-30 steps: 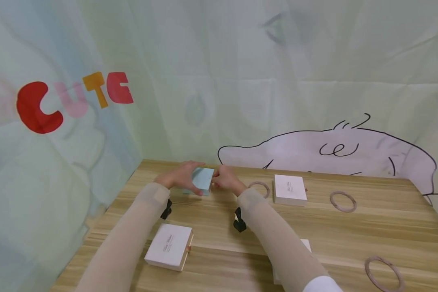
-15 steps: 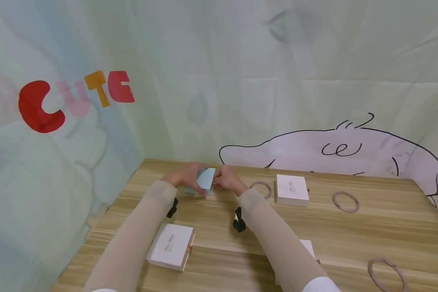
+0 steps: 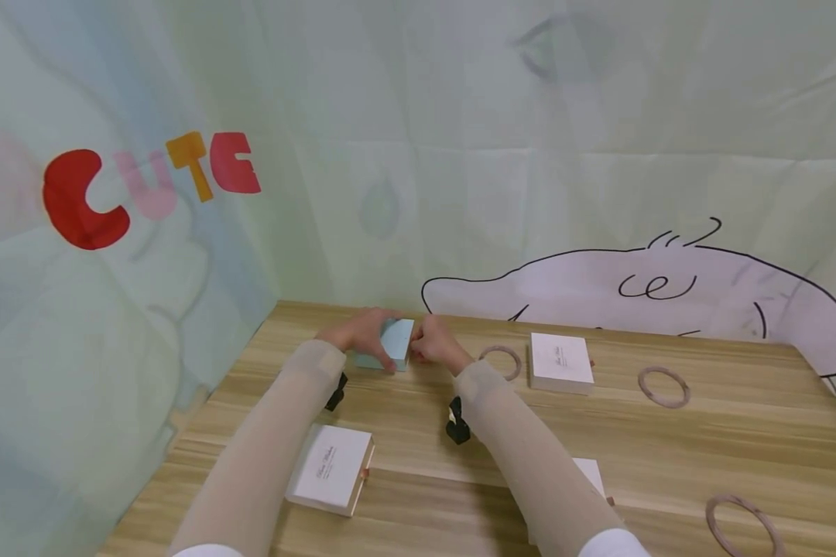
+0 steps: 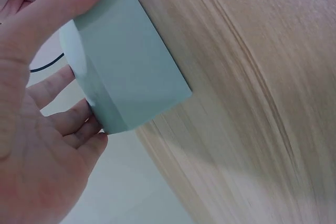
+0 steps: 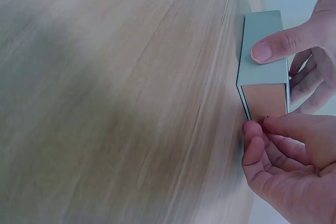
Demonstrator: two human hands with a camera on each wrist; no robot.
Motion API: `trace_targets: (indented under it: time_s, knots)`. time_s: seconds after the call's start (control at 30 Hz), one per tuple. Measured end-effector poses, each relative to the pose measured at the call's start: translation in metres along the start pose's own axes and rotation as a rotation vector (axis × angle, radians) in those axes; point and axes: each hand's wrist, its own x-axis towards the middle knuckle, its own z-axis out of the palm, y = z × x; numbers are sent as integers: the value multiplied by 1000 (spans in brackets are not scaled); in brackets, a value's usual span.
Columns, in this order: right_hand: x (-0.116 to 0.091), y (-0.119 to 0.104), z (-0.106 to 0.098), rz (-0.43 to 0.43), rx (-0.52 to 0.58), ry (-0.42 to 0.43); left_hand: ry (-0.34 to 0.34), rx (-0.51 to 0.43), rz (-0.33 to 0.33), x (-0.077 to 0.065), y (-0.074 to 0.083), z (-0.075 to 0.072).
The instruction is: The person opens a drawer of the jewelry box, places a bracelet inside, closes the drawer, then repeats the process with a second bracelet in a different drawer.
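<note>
A small pale blue-green drawer box is at the back left of the table. My left hand grips it, thumb on the near side and fingers at the far side, as the left wrist view shows with the box close up. At the box's right end my right hand pinches with thumb and forefinger. In the right wrist view, those fingertips are right at the lower part of the brown drawer end. The pull tab between them is almost wholly hidden.
White boxes with printed lids lie at the front left, back right and partly under my right forearm. Brownish rings lie right of my right hand, farther right and front right. A printed curtain hangs behind the table.
My left hand has shifted slightly right along the box. The right hand keeps its pinch at the box's end, and the head view has turned a little.
</note>
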Motion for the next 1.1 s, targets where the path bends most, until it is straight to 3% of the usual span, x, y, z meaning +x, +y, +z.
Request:
trace_targets:
  time_s: [0.2, 0.43, 0.93, 1.1]
  knots:
    - [1, 3, 2, -31, -56, 6, -25, 8, -54, 2, 4, -3]
    - [1, 4, 2, -35, -49, 4, -32, -11, -95, 4, 3, -2]
    - [1, 4, 6, -12, -43, 7, -32, 13, -70, 4, -1, 1]
    - [1, 4, 5, 14, -19, 2, -42, 21, -99, 5, 0, 1]
